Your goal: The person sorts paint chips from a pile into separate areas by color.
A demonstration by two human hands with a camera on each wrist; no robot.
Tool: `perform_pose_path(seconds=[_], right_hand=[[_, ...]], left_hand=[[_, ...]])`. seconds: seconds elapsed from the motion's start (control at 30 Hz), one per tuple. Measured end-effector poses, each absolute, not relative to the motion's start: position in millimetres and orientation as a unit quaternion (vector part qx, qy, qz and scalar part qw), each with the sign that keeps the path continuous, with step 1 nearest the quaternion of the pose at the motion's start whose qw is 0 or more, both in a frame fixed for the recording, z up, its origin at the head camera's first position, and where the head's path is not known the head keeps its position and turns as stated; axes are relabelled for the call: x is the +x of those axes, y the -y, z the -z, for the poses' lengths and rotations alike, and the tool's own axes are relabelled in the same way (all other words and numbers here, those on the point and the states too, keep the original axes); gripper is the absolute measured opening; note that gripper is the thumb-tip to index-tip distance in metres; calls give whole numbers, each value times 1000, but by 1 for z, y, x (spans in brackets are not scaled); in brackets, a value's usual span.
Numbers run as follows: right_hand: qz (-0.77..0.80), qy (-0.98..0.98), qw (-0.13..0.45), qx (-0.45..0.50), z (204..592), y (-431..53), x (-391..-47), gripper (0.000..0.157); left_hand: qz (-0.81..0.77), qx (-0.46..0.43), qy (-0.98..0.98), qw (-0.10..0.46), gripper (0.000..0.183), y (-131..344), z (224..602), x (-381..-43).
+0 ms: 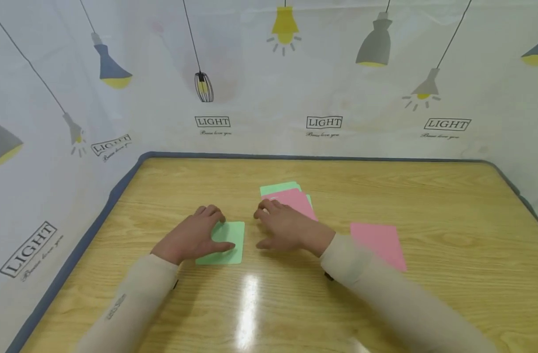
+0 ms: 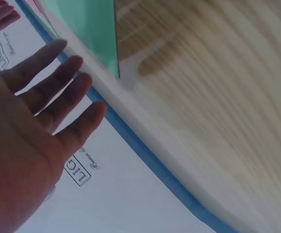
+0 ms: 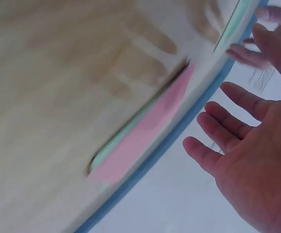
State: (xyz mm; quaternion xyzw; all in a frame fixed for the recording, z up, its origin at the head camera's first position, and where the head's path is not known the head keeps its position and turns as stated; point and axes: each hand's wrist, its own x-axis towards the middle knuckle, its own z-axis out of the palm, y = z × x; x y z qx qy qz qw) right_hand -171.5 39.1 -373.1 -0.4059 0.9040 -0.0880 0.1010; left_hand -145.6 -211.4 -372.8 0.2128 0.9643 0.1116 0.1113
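Observation:
A green square sheet [image 1: 233,233] lies flat on the table at left of centre. Over its left part hovers or rests my left hand [image 1: 189,238], palm down and fingers spread; contact cannot be told. In the left wrist view, that hand [image 2: 24,141] shows an empty palm with fingers extended beside the green sheet [image 2: 91,29]. My right hand [image 1: 286,228] is just in front of a small pile, partly covering it: a pink sheet [image 1: 295,198] on top of green ones [image 1: 275,188]. The right wrist view shows this hand [image 3: 261,155] with loosely extended fingers and nothing held, near the pink sheet [image 3: 140,136].
Another pink square sheet [image 1: 377,240] lies to the right, partly behind the right sleeve [image 1: 361,269]. The wooden table [image 1: 450,206] has a blue border [image 1: 269,157] along the back and sides. White sheeting [image 1: 260,98] printed with lamps stands around it.

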Motion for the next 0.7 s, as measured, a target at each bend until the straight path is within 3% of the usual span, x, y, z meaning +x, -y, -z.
perform_pose_path(seconds=[0.17, 0.43, 0.7], right_hand=[[107, -917, 98, -373, 367, -73, -184, 63], [129, -928, 148, -315, 365, -105, -194, 77], [120, -927, 166, -315, 372, -118, -196, 84]], left_hand=[[-126, 235, -960, 86, 72, 194, 375, -153], [-126, 251, -955, 102, 90, 147, 378, -169], [-81, 261, -956, 109, 94, 111, 384, -182]])
